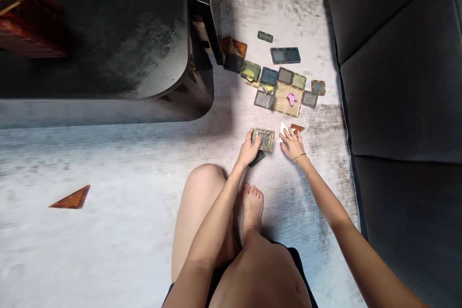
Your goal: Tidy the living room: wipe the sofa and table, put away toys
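My left hand [250,148] grips a stack of translucent square tiles [267,139] by its left side, thumb on top. Partly under that stack lies a dark tile [257,158]. To the right, my right hand [292,144] rests with spread fingers over a white triangular piece [282,131]. Just beyond its fingertips is an orange tile [297,128]. Ahead of both hands, several coloured tiles form a group on the rug, with a flat tan panel [283,104] in it. A small pink piece [292,99] sits on that panel.
A black glossy table [144,57] with a rounded corner stands at the left. Along the right runs a dark sofa [400,82]. An orange triangular tile [74,198] lies apart on the rug [126,245]. Beyond the group are a dark blue tile piece [285,55] and a green tile [265,36].
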Motion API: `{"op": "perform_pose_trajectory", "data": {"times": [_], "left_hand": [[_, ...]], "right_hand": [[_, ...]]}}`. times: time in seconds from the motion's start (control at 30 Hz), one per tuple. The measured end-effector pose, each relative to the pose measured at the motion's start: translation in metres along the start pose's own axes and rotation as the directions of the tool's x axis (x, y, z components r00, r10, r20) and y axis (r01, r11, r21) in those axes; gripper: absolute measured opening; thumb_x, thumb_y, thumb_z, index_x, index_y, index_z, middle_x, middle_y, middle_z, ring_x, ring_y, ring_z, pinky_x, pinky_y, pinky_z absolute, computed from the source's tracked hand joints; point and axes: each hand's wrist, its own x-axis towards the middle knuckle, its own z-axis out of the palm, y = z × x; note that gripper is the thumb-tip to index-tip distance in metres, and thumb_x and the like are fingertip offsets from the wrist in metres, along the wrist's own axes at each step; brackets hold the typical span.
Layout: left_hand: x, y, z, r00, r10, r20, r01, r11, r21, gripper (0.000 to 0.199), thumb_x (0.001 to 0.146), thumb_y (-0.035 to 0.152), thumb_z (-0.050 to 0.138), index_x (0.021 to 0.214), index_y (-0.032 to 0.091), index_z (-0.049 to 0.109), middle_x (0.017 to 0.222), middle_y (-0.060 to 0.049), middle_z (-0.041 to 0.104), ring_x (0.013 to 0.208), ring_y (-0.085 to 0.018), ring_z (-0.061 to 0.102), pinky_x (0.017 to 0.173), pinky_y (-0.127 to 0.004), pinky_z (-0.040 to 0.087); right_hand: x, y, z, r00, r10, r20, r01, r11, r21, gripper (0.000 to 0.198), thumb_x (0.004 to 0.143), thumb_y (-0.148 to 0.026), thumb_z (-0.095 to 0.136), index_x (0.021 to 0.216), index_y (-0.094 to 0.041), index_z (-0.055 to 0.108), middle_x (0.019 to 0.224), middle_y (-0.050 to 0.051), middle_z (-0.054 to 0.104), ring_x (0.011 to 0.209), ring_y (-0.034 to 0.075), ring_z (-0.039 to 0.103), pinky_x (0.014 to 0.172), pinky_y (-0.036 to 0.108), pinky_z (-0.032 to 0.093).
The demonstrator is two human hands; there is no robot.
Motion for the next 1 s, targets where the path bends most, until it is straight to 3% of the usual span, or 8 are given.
{"op": "perform_pose_trajectory", "data": {"times": [0.1,0.2,0.37,0.5,0.6,0.73,0.87,1.0], "left_hand": [[-0.001,0.0,-0.001,1.0,-0.012,0.003,0.012,0.999,0.049,0.064,0.076,0.049,0.08,0.133,0.023,0.063,0.128,-0.01,0.069,0.123,-0.031,0.061,0.114,-0.042,0.036],[-0.001,0.001,-0.001,1.0,-0.014,0.008,0.013,0.995,0.099,0.068,0.078,0.05,0.078,0.137,0.023,0.06,0.127,-0.01,0.069,0.119,-0.032,0.064,0.113,-0.043,0.038],[-0.001,0.0,-0.002,0.999,0.025,0.022,-0.026,0.998,0.053,0.063,0.078,0.049,0.078,0.134,0.022,0.062,0.124,-0.009,0.071,0.123,-0.031,0.061,0.115,-0.041,0.036],[-0.001,0.003,-0.001,0.999,-0.034,0.008,0.033,0.995,0.09,0.067,0.078,0.046,0.079,0.137,0.022,0.06,0.121,-0.01,0.072,0.119,-0.032,0.063,0.114,-0.045,0.037],[-0.002,0.007,-0.001,0.999,-0.046,0.004,0.045,0.994,0.095,0.065,0.079,0.044,0.078,0.138,0.021,0.06,0.126,-0.011,0.07,0.122,-0.032,0.061,0.114,-0.044,0.036],[-0.005,0.014,-0.001,0.997,-0.043,0.062,0.028,0.973,0.231,0.066,0.089,0.047,0.066,0.146,0.02,0.05,0.137,-0.011,0.064,0.126,-0.029,0.06,0.114,-0.042,0.038],[-0.008,0.018,-0.002,0.993,-0.046,0.113,0.004,0.938,0.348,0.067,0.095,0.049,0.053,0.152,0.017,0.039,0.144,-0.012,0.059,0.129,-0.026,0.058,0.114,-0.039,0.039],[-0.007,0.017,-0.001,0.992,-0.024,0.123,-0.021,0.934,0.356,0.068,0.095,0.05,0.052,0.152,0.015,0.038,0.147,-0.013,0.057,0.133,-0.026,0.056,0.115,-0.038,0.037]], "right_hand": [[0.007,-0.006,0.007,0.986,0.126,-0.109,-0.13,0.991,-0.036,0.029,0.088,-0.034,0.061,0.11,-0.019,0.071,0.136,0.014,0.062,0.139,0.031,0.043,0.121,0.053,0.023],[0.016,-0.009,0.009,0.958,0.212,-0.191,-0.228,0.971,-0.066,0.055,0.083,-0.031,0.064,0.135,-0.013,0.057,0.142,0.019,0.053,0.134,0.034,0.043,0.112,0.049,0.038],[0.019,-0.006,0.009,0.978,0.183,-0.101,-0.195,0.973,-0.125,0.065,0.081,-0.015,0.058,0.144,-0.01,0.048,0.141,0.02,0.05,0.132,0.034,0.04,0.114,0.047,0.035],[0.014,0.0,-0.002,0.976,0.186,-0.117,-0.209,0.951,-0.23,0.061,0.082,-0.028,0.067,0.138,-0.007,0.053,0.143,0.025,0.045,0.138,0.038,0.034,0.115,0.053,0.03],[0.011,0.006,-0.014,0.966,0.25,-0.071,-0.259,0.913,-0.315,0.056,0.082,-0.039,0.071,0.131,-0.012,0.06,0.131,0.024,0.053,0.128,0.039,0.046,0.11,0.054,0.034],[0.003,0.028,-0.028,0.939,0.343,-0.012,-0.334,0.903,-0.271,0.058,0.089,-0.043,0.064,0.142,-0.022,0.054,0.121,0.018,0.061,0.106,0.034,0.061,0.091,0.043,0.048],[-0.012,0.061,-0.034,0.963,0.269,0.023,-0.261,0.95,-0.173,0.061,0.093,-0.035,0.058,0.151,-0.022,0.045,0.115,0.014,0.067,0.099,0.028,0.064,0.088,0.039,0.051],[-0.029,0.077,-0.034,0.984,0.077,0.158,-0.045,0.98,-0.195,0.054,0.093,-0.03,0.056,0.146,-0.022,0.053,0.125,0.015,0.063,0.109,0.029,0.063,0.094,0.04,0.052]]}}
